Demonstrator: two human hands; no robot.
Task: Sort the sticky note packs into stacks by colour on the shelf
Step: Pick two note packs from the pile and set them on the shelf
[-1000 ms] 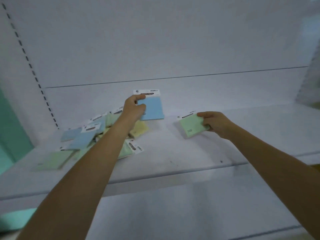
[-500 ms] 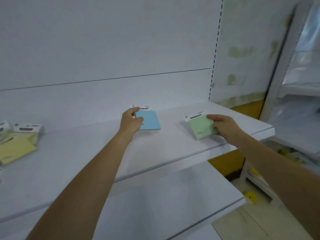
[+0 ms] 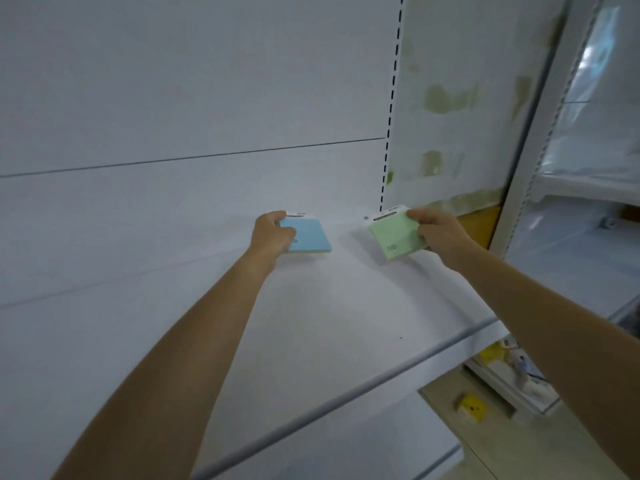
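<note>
My left hand (image 3: 272,233) grips a blue sticky note pack (image 3: 311,235) by its left edge, low over the white shelf (image 3: 311,323) near the back panel. A little to the right, my right hand (image 3: 438,232) holds a green sticky note pack (image 3: 393,237) by its right side, tilted, close to the shelf's right end. Both packs carry a white header card at the top. Whether either pack touches the shelf I cannot tell. The pile of other packs is out of view.
A slotted upright (image 3: 391,109) marks the shelf's right end, with a stained wall panel (image 3: 450,98) beyond it. A lower shelf (image 3: 346,452) juts out below. On the floor at the right lie a yellow object (image 3: 471,407) and other clutter beside another shelving unit (image 3: 571,168).
Both hands carried their packs rightward along the shelf, away from the mixed pile, which has left the view. The packs now sit near the shelf's right end and back.
</note>
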